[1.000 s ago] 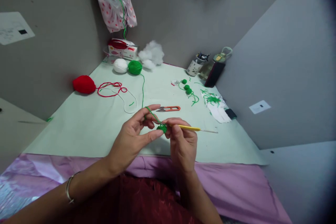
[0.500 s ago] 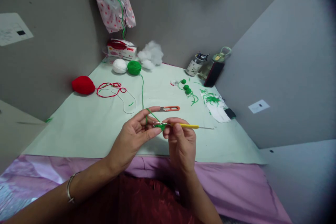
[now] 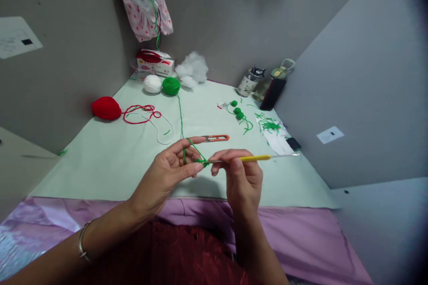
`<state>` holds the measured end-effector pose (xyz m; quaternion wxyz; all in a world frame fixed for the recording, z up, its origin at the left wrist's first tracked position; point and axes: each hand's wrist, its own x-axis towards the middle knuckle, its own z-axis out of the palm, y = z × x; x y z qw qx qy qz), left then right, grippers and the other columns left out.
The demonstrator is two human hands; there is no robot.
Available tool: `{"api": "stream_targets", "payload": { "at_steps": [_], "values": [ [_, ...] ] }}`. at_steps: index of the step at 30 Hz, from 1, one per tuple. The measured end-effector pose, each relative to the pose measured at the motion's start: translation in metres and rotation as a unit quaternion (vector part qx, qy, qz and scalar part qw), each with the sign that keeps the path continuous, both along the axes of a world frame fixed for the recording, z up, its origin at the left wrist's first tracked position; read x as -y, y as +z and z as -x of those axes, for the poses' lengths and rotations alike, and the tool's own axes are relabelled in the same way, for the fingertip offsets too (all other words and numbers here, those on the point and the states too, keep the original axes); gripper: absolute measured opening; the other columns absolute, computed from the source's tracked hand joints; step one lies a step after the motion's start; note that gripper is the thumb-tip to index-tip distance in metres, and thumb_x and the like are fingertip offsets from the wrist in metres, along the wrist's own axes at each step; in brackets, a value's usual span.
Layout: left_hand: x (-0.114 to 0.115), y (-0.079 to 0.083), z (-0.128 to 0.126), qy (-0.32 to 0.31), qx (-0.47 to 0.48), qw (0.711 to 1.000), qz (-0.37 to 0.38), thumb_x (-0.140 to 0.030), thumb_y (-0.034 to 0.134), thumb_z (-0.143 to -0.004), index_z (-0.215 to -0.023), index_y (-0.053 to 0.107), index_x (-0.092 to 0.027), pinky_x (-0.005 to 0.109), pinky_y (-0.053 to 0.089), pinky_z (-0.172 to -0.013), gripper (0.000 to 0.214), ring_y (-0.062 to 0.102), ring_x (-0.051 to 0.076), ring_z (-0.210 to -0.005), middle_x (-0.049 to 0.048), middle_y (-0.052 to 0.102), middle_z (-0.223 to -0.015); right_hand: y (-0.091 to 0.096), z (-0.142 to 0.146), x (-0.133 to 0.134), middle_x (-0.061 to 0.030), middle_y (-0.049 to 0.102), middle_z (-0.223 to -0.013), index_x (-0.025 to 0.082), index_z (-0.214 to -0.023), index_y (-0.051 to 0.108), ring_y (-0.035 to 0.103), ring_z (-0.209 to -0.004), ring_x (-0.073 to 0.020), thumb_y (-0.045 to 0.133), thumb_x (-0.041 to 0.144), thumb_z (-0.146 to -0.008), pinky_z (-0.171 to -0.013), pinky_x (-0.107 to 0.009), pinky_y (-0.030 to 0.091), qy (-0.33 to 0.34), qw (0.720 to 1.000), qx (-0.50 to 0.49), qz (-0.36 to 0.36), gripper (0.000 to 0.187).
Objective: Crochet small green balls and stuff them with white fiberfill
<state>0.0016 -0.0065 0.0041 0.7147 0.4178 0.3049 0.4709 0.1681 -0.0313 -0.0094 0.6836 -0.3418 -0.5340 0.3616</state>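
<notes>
Between thumb and fingers, my left hand (image 3: 167, 169) pinches a small green crochet piece (image 3: 205, 164). Green yarn (image 3: 181, 116) loops over its raised index finger and runs back to the green yarn ball (image 3: 170, 86). My right hand (image 3: 243, 178) grips a crochet hook (image 3: 256, 158) by its yellow handle. The hook's metal tip reaches left to the green piece, and its thin other end points right. Just beyond my left fingertips lie orange thread snips (image 3: 217, 138).
A white yarn ball (image 3: 152, 84) and white stuffing (image 3: 192, 70) lie at the back, a red yarn ball (image 3: 106, 108) at left. Small green balls (image 3: 237, 110), green scraps (image 3: 270, 125), a pen cup (image 3: 248, 83) and a phone (image 3: 273, 94) are at right.
My right hand has moved right with the crochet hook, drawing the hook's tip back to the green piece's edge. My left hand has shifted only slightly.
</notes>
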Motion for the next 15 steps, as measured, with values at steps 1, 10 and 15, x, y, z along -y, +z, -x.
{"api": "stream_targets", "payload": {
  "at_steps": [1, 10, 15],
  "values": [
    [0.000, -0.001, 0.000, 0.004, -0.007, 1.000, -0.009, -0.017, 0.083, -0.082, -0.124, 0.076, -0.026, 0.021, 0.047, -0.071, 0.044, 0.053, 0.012, -0.078, -0.0006, 0.063, -0.086, 0.001, -0.001, 0.002, -0.0040, 0.077, -0.092, 0.022, -0.099, 0.073, 0.069, -0.068, -0.0137, 0.055, 0.026, -0.104, -0.064, -0.031, 0.059, -0.011, 1.000, 0.024, -0.013, 0.018],
    [0.004, 0.000, 0.000, 0.075, -0.116, 0.987, -0.088, -0.020, 0.084, -0.082, -0.124, 0.075, -0.026, 0.022, 0.049, -0.076, 0.043, 0.056, 0.012, -0.076, -0.0020, 0.065, -0.086, -0.011, -0.001, 0.013, -0.0087, 0.078, -0.109, 0.027, -0.126, 0.069, 0.074, -0.097, -0.0209, 0.058, 0.011, -0.099, -0.076, -0.036, 0.064, -0.140, 0.901, 0.355, -0.206, 0.034],
    [0.003, -0.001, -0.001, -0.040, -0.002, 0.998, 0.045, -0.027, 0.086, -0.081, -0.136, 0.068, -0.024, 0.017, 0.028, -0.044, 0.058, 0.031, 0.003, -0.049, -0.0058, 0.056, -0.075, -0.019, 0.001, 0.008, -0.0086, 0.076, -0.109, 0.029, -0.130, 0.070, 0.073, -0.099, -0.0213, 0.066, 0.008, -0.093, -0.076, -0.034, 0.063, -0.220, 0.828, 0.433, -0.280, 0.043]
  ]
}}
